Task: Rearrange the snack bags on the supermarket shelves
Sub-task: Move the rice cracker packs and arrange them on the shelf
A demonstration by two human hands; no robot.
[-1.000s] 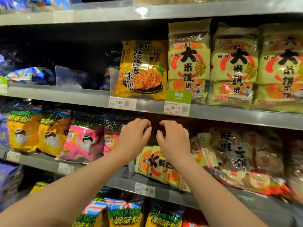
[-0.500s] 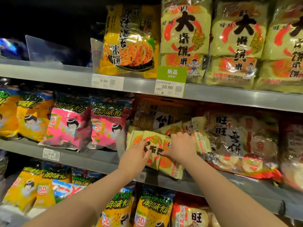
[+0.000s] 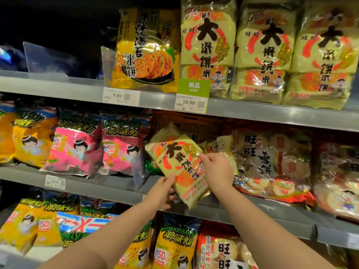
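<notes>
Head view: the left hand's fingers grip the lower left edge of a pale yellow cracker bag, thumb on the front and the other fingers curled behind it. The right hand pinches the same bag at its right edge, fingertips on the printed front. The bag sits at the centre of the frame, tilted with its top leaning toward the upper left and its lower corner hanging over the front lip of the middle shelf.

More pale bags of the same kind lie just behind it. Left of it stand two pink snack bags and, further left, orange-yellow ones. Right of the hands lies a clear bag of white round crackers.

On the upper shelf stand a bright yellow bag and, in the upper right, a row of large pale cracker bags. Price tags reading 9.99 and 10.90 hang on its front edge. At the bottom of the frame, yellow bags fill the lowest shelf.
</notes>
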